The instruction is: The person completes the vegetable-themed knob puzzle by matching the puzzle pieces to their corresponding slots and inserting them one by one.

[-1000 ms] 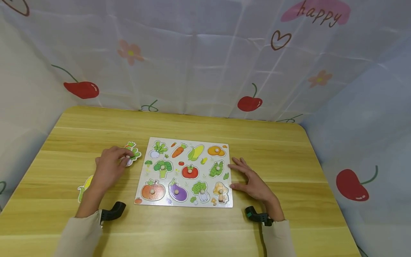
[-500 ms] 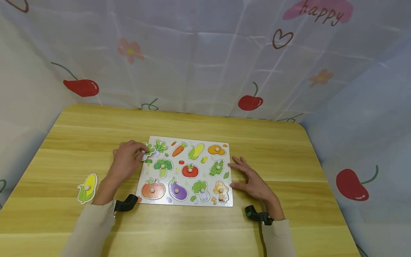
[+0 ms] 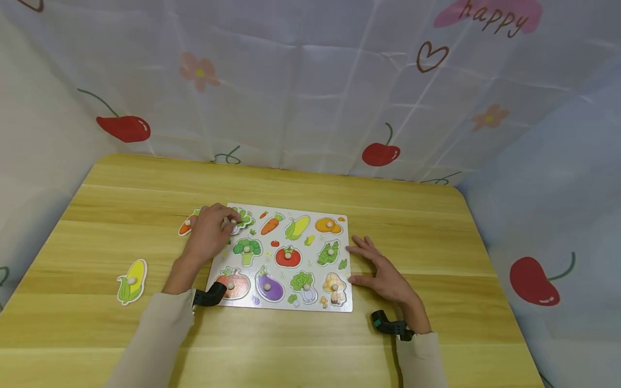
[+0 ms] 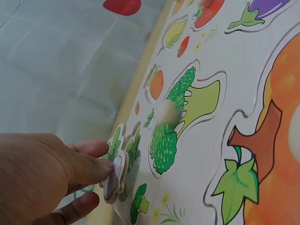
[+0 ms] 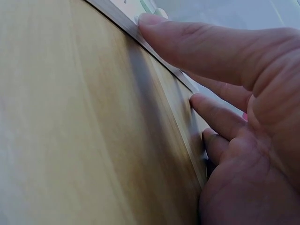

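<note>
My left hand (image 3: pixel 206 234) pinches a white-and-green turnip puzzle piece (image 4: pixel 111 180) between thumb and finger. The piece hovers close over the turnip picture at the upper left corner of the vegetable puzzle board (image 3: pixel 310 261), slightly raised on the left wrist view. Several knobbed pieces sit in the board, among them a broccoli (image 3: pixel 247 249), a tomato (image 3: pixel 288 257) and an eggplant (image 3: pixel 268 288). On the right side, my right hand (image 3: pixel 383 275) rests with its fingers extended, thumb and fingertips touching the board's edge.
A loose carrot piece (image 3: pixel 186 228) lies on the wooden table (image 3: pixel 412 226) left of the board, partly behind my left hand. Farther left and nearer lies a corn piece (image 3: pixel 134 277). A printed curtain (image 3: pixel 291 108) hangs along the table's back edge.
My left hand has lifted the turnip piece off the table's left side and carried it right, over the board's upper left corner. The carrot piece is uncovered. My right hand stays put.
</note>
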Available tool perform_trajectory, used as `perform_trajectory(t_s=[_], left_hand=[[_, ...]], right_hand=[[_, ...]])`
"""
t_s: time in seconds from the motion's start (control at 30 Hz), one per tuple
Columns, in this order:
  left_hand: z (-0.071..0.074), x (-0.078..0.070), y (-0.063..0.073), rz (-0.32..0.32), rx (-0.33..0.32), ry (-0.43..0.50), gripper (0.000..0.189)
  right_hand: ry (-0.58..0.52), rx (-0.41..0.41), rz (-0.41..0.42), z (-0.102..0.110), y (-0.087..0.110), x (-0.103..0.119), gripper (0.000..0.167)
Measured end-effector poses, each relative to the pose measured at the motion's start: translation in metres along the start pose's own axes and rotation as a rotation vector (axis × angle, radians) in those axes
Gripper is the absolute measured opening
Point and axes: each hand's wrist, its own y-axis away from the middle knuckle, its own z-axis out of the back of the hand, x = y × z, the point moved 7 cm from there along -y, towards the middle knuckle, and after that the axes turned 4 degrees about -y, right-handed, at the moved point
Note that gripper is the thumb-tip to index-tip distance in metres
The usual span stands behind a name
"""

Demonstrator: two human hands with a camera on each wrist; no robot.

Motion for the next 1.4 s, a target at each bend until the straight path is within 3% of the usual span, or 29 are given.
perform_trajectory(t_s=[0.93, 1.4], left_hand=[[-0.012, -0.001, -0.008, 0.000, 0.033, -0.041, 0.014], [-0.009, 0.001, 0.001, -0.013, 0.006, -0.073, 0.017]], right_hand=[[0.002, 0.000, -0.008, 0.002, 0.000, -0.001, 0.064], [-0.004, -0.004, 0.014, 0.001, 0.002, 0.000, 0.065]])
